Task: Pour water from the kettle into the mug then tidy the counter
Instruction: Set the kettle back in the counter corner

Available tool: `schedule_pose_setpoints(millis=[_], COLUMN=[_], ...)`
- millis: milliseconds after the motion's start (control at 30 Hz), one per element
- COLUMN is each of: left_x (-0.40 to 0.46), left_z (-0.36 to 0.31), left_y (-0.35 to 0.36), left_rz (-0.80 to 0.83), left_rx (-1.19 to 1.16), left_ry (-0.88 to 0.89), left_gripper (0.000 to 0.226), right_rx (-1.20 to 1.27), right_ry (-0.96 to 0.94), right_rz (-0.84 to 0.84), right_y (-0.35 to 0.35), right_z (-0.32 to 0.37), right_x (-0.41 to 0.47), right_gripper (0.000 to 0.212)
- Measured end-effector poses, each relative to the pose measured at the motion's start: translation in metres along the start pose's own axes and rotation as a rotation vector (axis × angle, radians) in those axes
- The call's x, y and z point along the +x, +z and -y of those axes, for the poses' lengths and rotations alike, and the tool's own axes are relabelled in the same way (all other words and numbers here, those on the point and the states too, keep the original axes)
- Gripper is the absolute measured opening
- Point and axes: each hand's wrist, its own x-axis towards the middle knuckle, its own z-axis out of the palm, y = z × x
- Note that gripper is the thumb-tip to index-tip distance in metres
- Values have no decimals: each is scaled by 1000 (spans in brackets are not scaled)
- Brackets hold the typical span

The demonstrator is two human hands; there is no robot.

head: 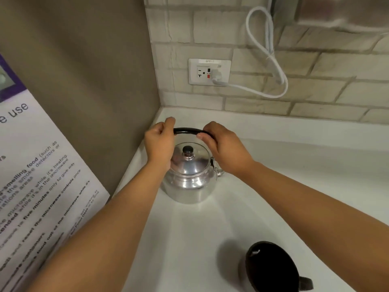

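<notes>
A shiny metal kettle (189, 178) with a black lid knob stands on the white counter (273, 165), close to the corner. Its black handle (187, 130) arches over the lid. My left hand (161, 142) grips the handle's left end and my right hand (223, 147) grips its right end. A black mug (271, 268) sits on the counter near the bottom edge of the view, to the right of the kettle, its handle pointing right. Its inside is dark, so I cannot tell what it holds.
A brown side panel (84, 81) with a printed microwave notice (42, 186) bounds the counter on the left. The brick-tile back wall has an outlet (209, 71) with a white cord (271, 60) plugged in and looping up to the right.
</notes>
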Motion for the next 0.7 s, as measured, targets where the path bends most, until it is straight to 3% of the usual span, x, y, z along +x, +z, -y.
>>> schedule_pose_setpoints(millis=[167, 233, 467, 700], left_x=[3, 9, 31, 35], left_z=[12, 14, 23, 33], left_y=[-6, -9, -8, -10], left_rz=[136, 195, 263, 286], left_rx=[109, 179, 430, 498], left_ry=[201, 222, 120, 32], left_gripper=[11, 11, 16, 19], right_rx=[-17, -46, -87, -84], right_ry=[52, 76, 207, 346], right_rz=[-73, -81, 7, 115], right_y=[12, 15, 24, 30], right_z=[-13, -18, -33, -43], right_x=[14, 19, 33, 39], right_gripper=[33, 35, 50, 58])
